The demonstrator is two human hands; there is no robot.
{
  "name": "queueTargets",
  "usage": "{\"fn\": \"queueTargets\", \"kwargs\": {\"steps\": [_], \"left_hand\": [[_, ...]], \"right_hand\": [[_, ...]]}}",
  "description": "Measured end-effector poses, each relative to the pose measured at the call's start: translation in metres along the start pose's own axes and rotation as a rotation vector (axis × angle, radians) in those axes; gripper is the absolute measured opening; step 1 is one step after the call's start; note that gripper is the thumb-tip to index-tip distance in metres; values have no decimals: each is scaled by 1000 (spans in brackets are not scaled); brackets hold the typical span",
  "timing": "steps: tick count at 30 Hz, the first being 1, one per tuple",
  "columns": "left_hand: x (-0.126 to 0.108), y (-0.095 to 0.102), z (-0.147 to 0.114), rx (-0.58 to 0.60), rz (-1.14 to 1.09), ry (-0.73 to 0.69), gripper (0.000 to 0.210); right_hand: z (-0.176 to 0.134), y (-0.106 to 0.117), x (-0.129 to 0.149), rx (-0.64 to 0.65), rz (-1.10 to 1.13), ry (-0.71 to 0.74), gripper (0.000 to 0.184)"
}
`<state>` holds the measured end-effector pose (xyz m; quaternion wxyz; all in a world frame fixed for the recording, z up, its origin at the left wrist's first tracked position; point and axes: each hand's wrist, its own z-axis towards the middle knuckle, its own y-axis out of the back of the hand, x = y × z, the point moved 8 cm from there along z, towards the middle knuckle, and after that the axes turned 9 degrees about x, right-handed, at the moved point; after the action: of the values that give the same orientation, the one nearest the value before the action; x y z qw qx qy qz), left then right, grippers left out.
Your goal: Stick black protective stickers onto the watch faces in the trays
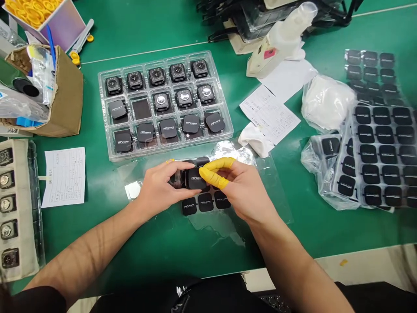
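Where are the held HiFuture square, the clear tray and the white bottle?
Held HiFuture square [194,181]: head view, on its printed face.
Clear tray [172,145]: head view, on its near rim.
White bottle [280,43]: head view, on its body.

Green tabletop [102,187] opens left of the left hand [159,185] (tray [146,150] blocks ahead).

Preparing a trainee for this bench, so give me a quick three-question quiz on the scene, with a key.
1. Which word is printed on the dark square piece held between the left hand and the right hand?
2. True or false: in the picture, the white bottle is to the left of the clear tray.
3. How many compartments make up the tray's far row? A) three B) five C) seven

Key: 1. HiFuture. 2. False; the bottle is to the tray's right. 3. B.
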<state>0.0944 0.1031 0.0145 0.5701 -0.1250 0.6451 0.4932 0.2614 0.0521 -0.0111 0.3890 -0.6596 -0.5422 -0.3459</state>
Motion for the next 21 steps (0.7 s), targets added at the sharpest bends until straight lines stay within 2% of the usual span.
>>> {"fn": "queueTargets", "kwargs": {"steps": [8, 15, 21], "left_hand": [[-4, 0, 0, 6, 33, -49, 46], [-6, 0, 1, 7, -2, -36, 44], [-2, -2, -1, 5, 27, -45, 47]], "right_hand": [[1, 5, -9, -21, -39, -56, 41], [3, 5, -10, -8, -43, -43, 45], [3, 5, -10, -18, -37, -36, 42]]}}
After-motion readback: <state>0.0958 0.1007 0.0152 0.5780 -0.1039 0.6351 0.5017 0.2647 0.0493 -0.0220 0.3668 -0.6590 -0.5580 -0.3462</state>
